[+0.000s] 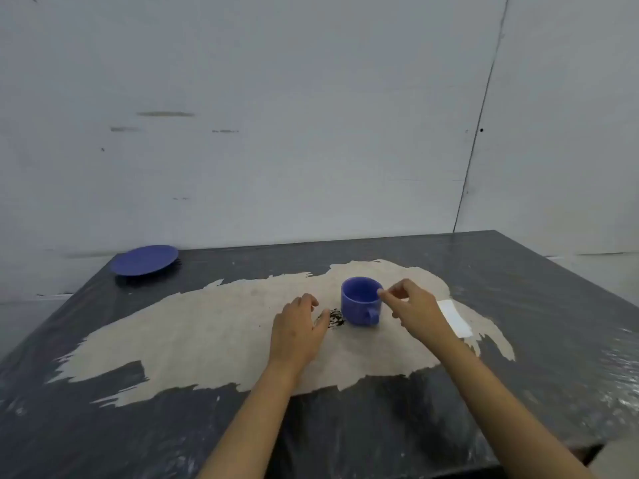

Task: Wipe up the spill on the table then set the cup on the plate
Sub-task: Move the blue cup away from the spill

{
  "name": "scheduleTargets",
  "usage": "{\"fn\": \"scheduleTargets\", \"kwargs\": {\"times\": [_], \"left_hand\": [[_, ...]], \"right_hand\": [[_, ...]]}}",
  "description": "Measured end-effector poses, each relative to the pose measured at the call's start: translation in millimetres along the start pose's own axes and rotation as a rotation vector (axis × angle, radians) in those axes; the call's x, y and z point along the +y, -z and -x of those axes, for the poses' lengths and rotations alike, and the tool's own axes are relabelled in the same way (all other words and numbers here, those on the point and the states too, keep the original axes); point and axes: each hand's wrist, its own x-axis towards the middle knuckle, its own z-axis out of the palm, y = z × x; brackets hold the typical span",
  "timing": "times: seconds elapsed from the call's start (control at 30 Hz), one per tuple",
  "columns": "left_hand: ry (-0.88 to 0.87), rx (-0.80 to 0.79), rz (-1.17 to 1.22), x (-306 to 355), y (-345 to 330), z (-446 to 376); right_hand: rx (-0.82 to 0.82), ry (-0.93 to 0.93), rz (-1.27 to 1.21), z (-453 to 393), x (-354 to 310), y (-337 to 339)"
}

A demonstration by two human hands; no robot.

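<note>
Spill is still sitting there as far as I can see — a small dark splotch on the table, right on the big worn pale patch where the dark surface has come off, just left of the cup and touching or nearly touching its base. The blue cup stands upright near the middle of the table with its little handle facing the camera, and it looks empty inside, though the view is a bit soft. The left hand is palm-down and loosely spread, fingers pointing at the splotch, thumb tip right at its edge, not holding anything I can make out. The right hand is up at the cup's right rim with thumb and forefinger drawn together like a pinch — whether they actually have the rim or are just about to touch it, I can't tell. A white strip, maybe a folded paper towel, lies flat just right of that hand, partly behind the wrist, and nobody's got it. The blue plate is way off at the far left corner, well apart from the cup, nothing on it. So my read: basically nothing is done yet. Wiping hasn't happened, the wipe isn't even in hand, and the cup still has to travel over to that plate.
</note>
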Motion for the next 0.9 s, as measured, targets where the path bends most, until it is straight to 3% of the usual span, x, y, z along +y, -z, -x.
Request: {"fn": "scheduleTargets", "kwargs": {"times": [0.13,0.5,0.9], "left_hand": [[0.007,-0.048,-0.045,2,-9,22],[0.031,-0.026,-0.047,6,-14,35],[-0.013,-0.051,-0.03,30,-25,-26]], "right_hand": [[-0.096,-0.169,-0.066,14,8,-19],[-0.015,-0.287,-0.402,11,11,-43],[0.228,-0.202,-0.609,-20,24,-28]]}}
